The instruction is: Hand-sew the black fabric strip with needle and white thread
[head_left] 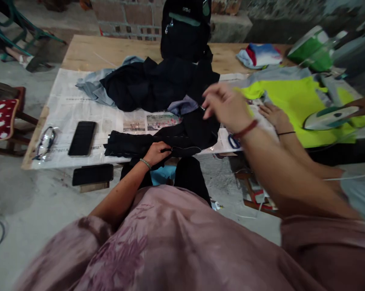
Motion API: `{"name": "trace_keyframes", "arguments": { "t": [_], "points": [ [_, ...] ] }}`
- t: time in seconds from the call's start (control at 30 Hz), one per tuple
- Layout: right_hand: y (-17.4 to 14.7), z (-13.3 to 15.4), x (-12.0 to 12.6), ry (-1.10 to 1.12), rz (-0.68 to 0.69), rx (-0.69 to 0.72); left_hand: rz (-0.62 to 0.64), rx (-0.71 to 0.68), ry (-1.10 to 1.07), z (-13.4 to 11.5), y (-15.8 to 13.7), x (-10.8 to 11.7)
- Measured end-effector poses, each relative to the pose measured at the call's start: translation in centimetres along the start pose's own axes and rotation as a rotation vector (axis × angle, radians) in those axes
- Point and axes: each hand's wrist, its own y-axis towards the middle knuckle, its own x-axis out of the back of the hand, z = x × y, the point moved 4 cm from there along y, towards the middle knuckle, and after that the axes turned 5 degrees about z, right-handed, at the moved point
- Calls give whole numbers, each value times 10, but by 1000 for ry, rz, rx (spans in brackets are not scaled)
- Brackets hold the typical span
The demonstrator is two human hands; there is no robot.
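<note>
Black cloth [131,143] with white running stitches along its edges lies at the table's front edge. My left hand [157,154] pinches the cloth near its front edge, thumb and fingers closed on it. From beside those fingers a loose white thread [187,148] curves to the right over the cloth. My right hand [226,106] is raised above the cloth's right end, its thumb and fingers drawn together. A small bright glint at its fingertips looks like a sewing needle [202,108]; blur hides its full shape.
Dark garments [152,83] and a black backpack [185,32] stand behind the cloth. A phone [82,138] and glasses [45,141] lie left. Blue-handled scissors [233,141] are partly behind my right wrist. At right, a co-worker's hand [364,106] holds an iron [329,117] on a yellow garment [287,97].
</note>
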Motion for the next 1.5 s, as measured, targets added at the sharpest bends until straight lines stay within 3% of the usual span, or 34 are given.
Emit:
{"name": "trace_keyframes", "arguments": {
  "t": [0.17, 0.3, 0.5, 1.0, 1.5],
  "points": [
    [-21, -28, -99, 160, 91, -134, -10, -60, -8, -6, 0, -2],
    [-32, -57, -129, 137, 226, -165, -24, -27, 111, -14, -2, 1],
    [-37, -70, -128, 71, 328, -73, 40, -5, 333, -20, -12, 7],
    [-43, -69, -130, -228, 426, 124, -10, 108, 171, -11, -14, 1],
    [-42, -65, -130, -202, 483, 70, -8, 130, 158, -12, -13, 0]
  ]
}}
